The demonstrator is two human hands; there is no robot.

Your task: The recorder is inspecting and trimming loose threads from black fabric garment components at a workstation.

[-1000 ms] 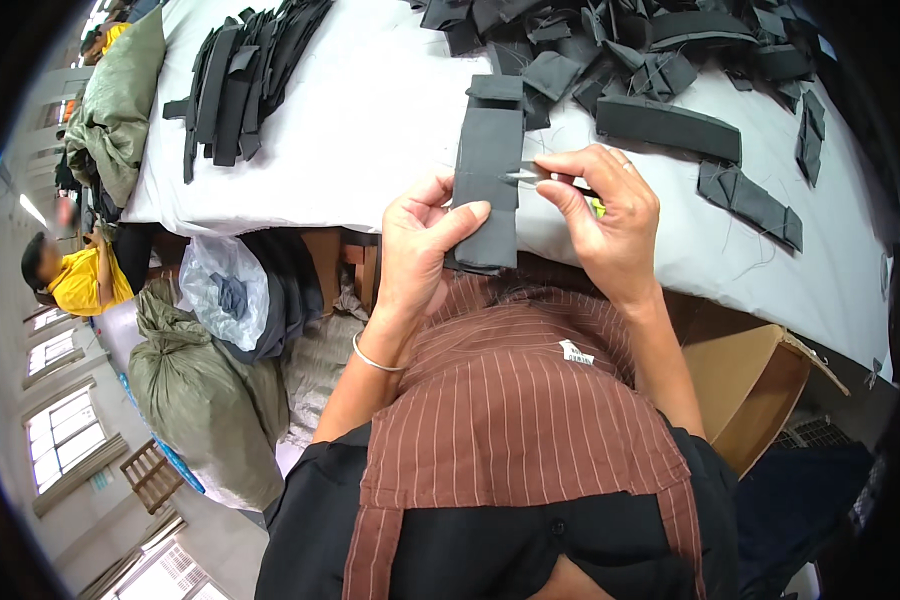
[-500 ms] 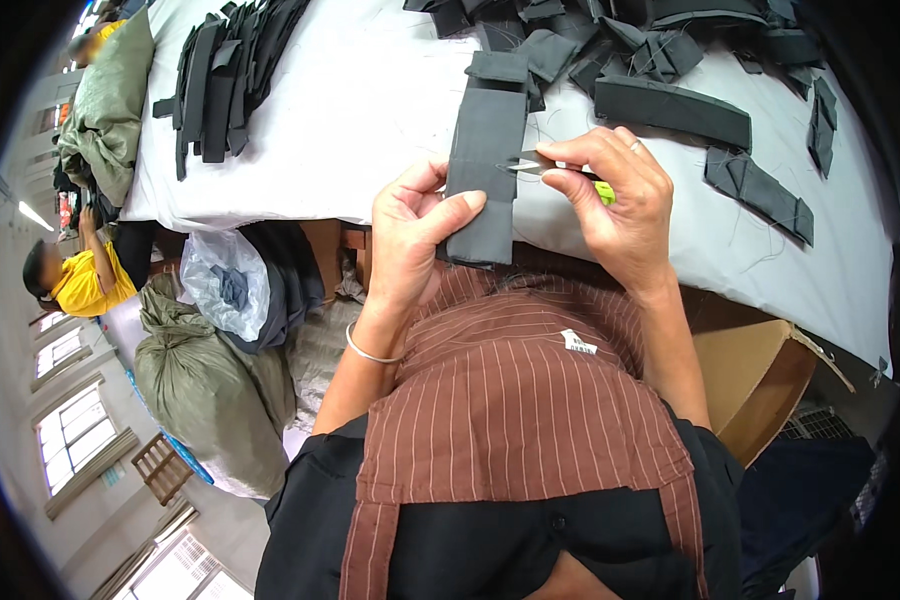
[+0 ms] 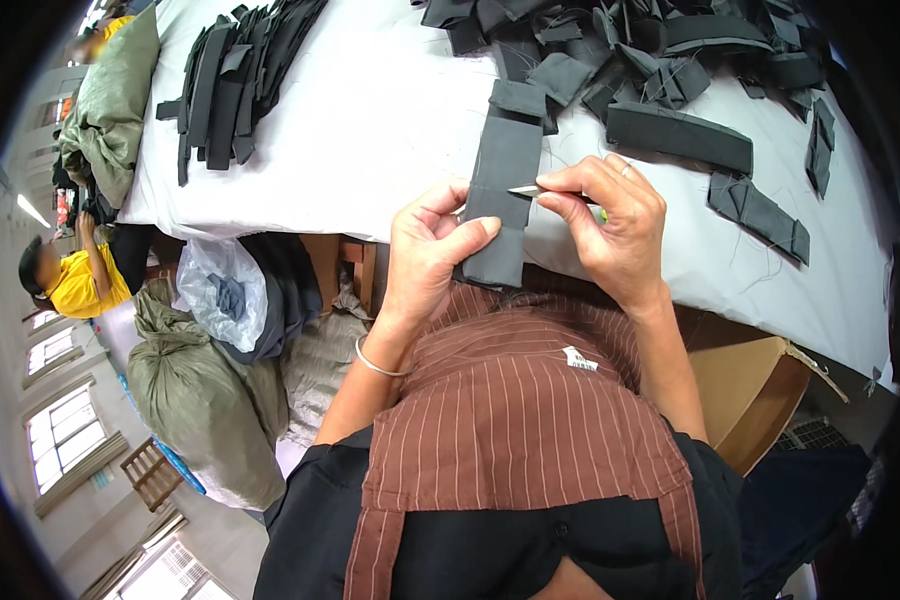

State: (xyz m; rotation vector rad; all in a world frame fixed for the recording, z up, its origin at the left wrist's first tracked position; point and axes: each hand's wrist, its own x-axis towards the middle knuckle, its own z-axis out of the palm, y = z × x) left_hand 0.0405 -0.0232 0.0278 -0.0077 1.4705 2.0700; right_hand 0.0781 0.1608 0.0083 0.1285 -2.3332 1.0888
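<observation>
Our left hand grips the long dark grey fabric strip at its lower end, thumb pressed across it, at the near edge of the white cloth-covered table. Our right hand pinches small metal snips, tips touching the strip's right edge.

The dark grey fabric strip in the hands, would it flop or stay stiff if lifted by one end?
The dark grey fabric strip probably droops: it already bends over the table edge. It looks light, pinched only by the left hand.
</observation>
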